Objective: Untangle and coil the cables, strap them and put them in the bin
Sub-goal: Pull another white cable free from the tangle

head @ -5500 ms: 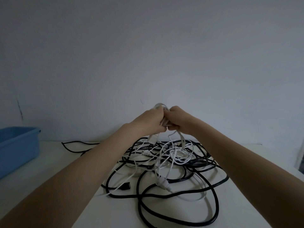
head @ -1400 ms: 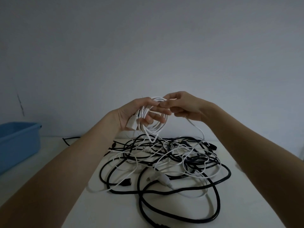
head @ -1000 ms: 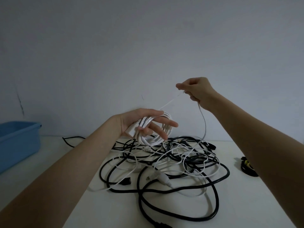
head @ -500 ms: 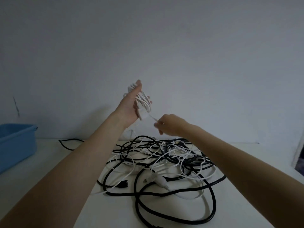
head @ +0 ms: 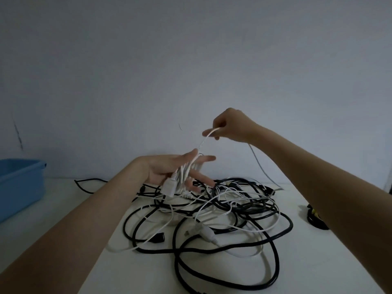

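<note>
Winding a white cable [head: 202, 143] off the tangle [head: 212, 213] onto the left hand [head: 169, 170]

At frame centre the left hand is held palm-up as a former, fingers [head: 201, 177] spread nearly straight, with the white loops and a plug [head: 168, 186] lying across them; the right hand [head: 231, 126], higher and to the right, pinches the cable between curled fingers, apparently to keep the run taut and clear of the tangle on the tabletop [head: 148, 272] below; the bin [head: 19, 183] waits at the left edge, well apart
</note>
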{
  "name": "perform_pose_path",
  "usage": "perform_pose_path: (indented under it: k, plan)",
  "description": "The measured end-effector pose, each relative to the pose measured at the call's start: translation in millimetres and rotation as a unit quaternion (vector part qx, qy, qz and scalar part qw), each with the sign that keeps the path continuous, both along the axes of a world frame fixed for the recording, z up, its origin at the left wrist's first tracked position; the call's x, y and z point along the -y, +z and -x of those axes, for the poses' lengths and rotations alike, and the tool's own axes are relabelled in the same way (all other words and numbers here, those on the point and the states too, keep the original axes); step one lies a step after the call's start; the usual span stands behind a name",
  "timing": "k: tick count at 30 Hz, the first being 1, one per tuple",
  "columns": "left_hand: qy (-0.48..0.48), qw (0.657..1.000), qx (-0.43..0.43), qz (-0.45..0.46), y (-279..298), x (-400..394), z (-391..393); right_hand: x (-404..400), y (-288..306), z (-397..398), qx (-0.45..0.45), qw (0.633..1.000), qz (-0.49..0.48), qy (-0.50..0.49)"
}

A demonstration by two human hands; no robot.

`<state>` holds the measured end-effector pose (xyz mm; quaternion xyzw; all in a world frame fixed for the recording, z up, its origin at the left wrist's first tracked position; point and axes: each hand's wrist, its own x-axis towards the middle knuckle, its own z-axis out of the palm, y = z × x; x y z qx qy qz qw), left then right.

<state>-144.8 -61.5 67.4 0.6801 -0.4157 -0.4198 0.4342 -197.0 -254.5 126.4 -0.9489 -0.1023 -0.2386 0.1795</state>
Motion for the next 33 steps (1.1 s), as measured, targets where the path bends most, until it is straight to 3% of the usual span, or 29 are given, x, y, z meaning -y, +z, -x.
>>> perform_pose_path:
  k: [4, 7, 9, 12, 14, 16, 19, 22, 25, 27, 30, 33]
  plan:
    - [-0.106, 0.993, -0.047, 0.009, 14.8, 12.9, 14.4, 13.3, -0.1, -6.9, 0.025, 0.997, -0.037, -0.057]
    - [-0.126, 0.983, -0.093, 0.096, 27.3, 19.9, 22.3, 25.2, -14.7, -17.8, 0.005, 0.993, -0.062, -0.102]
    - [-0.113, 0.97, -0.112, 0.185, 35.7, 23.6, 25.2, 29.5, -31.9, -22.8, -0.07, 0.991, -0.068, -0.086]
    - [0.041, 0.941, -0.134, 0.307, 50.0, 32.0, 25.1, 15.7, -55.0, -14.3, -0.217, 0.973, 0.029, -0.077]
    - [0.174, 0.921, -0.099, 0.334, 54.4, 37.9, 20.0, 0.9, -61.6, -11.4, -0.242, 0.965, 0.074, -0.061]
    - [0.258, 0.917, 0.013, 0.305, 47.5, 40.6, 10.1, -13.9, -59.1, -10.6, -0.223, 0.97, 0.091, -0.034]
    - [0.291, 0.926, 0.135, 0.201, 33.0, 33.0, -0.9, -28.5, -43.1, -3.4, -0.227, 0.968, 0.105, 0.011]
    - [0.241, 0.958, 0.134, 0.078, 17.6, 19.7, 0.7, -25.6, -20.7, 7.5, -0.213, 0.973, 0.09, 0.029]
    - [0.105, 0.992, 0.064, -0.017, 3.8, 11.7, 10.8, -16.1, -2.6, 13.4, -0.181, 0.982, 0.023, 0.04]
    - [0.019, 0.998, 0.039, -0.052, 0.9, 11.6, 14.6, -12.4, 3.8, 15.0, -0.135, 0.989, -0.049, 0.04]
    - [-0.074, 0.997, -0.002, -0.036, 8.4, 20.6, 27.7, -12.3, 4.8, 10.3, -0.056, 0.994, -0.09, 0.016]
    - [-0.13, 0.991, -0.037, 0.021, 25.1, 25.5, 42.5, -12.1, -4.2, 4.9, -0.033, 0.986, -0.163, 0.0]
